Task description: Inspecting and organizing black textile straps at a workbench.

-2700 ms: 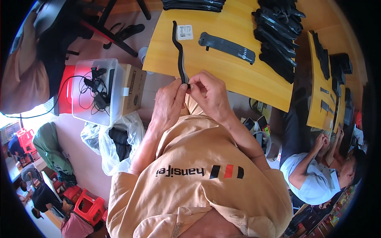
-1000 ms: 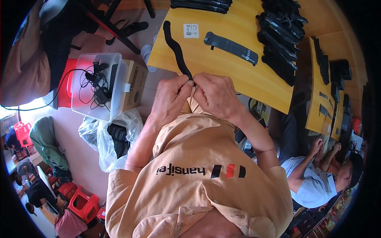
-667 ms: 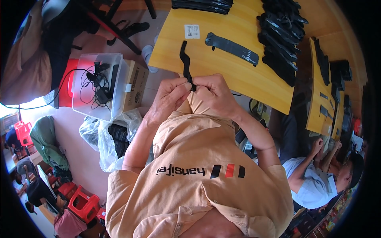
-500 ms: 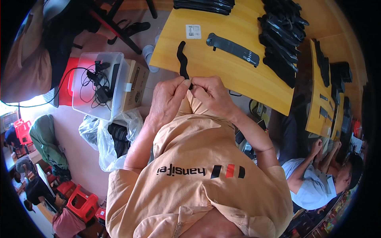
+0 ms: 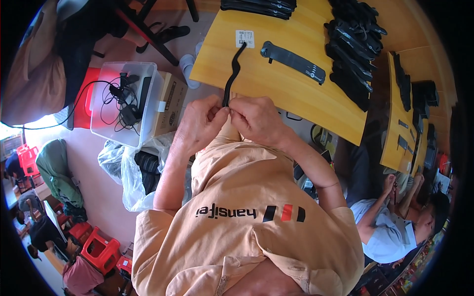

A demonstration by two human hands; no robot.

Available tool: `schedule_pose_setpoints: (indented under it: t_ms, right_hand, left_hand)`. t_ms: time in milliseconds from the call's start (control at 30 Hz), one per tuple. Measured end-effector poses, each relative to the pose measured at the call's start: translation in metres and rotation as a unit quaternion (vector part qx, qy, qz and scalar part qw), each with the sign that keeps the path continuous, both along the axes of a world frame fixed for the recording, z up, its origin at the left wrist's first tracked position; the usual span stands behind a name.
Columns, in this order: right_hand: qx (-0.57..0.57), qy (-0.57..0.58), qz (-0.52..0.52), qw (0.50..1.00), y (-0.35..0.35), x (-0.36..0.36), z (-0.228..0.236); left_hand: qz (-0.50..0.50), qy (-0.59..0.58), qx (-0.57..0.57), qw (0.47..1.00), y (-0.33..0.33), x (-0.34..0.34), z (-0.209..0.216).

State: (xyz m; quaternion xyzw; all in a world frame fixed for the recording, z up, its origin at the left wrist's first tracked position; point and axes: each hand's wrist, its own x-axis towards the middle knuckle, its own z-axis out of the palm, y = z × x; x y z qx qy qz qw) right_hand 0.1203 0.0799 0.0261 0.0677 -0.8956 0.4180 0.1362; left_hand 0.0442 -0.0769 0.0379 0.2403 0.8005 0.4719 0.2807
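Black strip: From my distant seat I see a narrow, slightly wavy black strip point(image 5: 232, 75) at the centre, just above the middle of the frame. Its near end is between the two hands; its far end points up and a little right. I cannot tell whether that end touches the wood beneath.
Left hand: The left hand point(image 5: 201, 123), left of centre, is closed, thumb and curled fingers pinching the near end.
Right hand: The right hand point(image 5: 259, 118), right of centre, is closed in a similar pinch at that end; its fingers hide the exact grip.
Reason for the hold: I judge that meeting at one end lets the fingertips work that short part while the rest hangs free.
Worktop: The yellow worktop point(image 5: 291, 98) fills the upper middle, bearing a white label point(image 5: 244, 36) and a grey strap point(image 5: 291, 60) lying flat, probably spread apart to stay within easy view.
Black straps: A heap of black straps point(image 5: 349, 52) lies upper right, seemingly pushed aside to leave working room.
Change: A moment ago the strip's tip was below and left of the label; now it overlaps the label's lower part in my view, and the strip looks thinner, as if turned edge-on.
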Motion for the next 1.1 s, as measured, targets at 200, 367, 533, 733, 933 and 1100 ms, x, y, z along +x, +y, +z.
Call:
schedule_pose_setpoints:
  t_ms: [200,367,533,733,933,1100]
  right_hand:
    - [0.025,-0.026,0.022,0.999,0.000,-0.005,-0.001]
    - [0.018,0.028,0.028,0.999,-0.003,-0.008,-0.005]
    - [0.042,0.048,0.021,0.998,-0.006,-0.009,-0.011]
    - [0.034,0.047,0.040,0.998,-0.007,-0.009,-0.007]
    - [0.057,0.075,0.031,0.995,-0.011,-0.010,-0.011]
    - [0.129,0.114,0.024,0.985,-0.017,-0.011,-0.003]
  left_hand:
    - [-0.012,-0.087,0.020,0.996,-0.001,-0.006,0.003]
    - [-0.022,-0.065,-0.002,0.998,-0.003,-0.008,-0.005]
    - [-0.022,-0.048,0.012,0.999,-0.006,-0.007,-0.007]
    - [-0.034,-0.038,-0.001,0.999,-0.009,-0.010,-0.005]
    - [-0.012,-0.006,-0.027,1.000,-0.003,-0.001,0.004]
    - [-0.001,0.086,-0.030,0.996,-0.003,0.006,0.013]
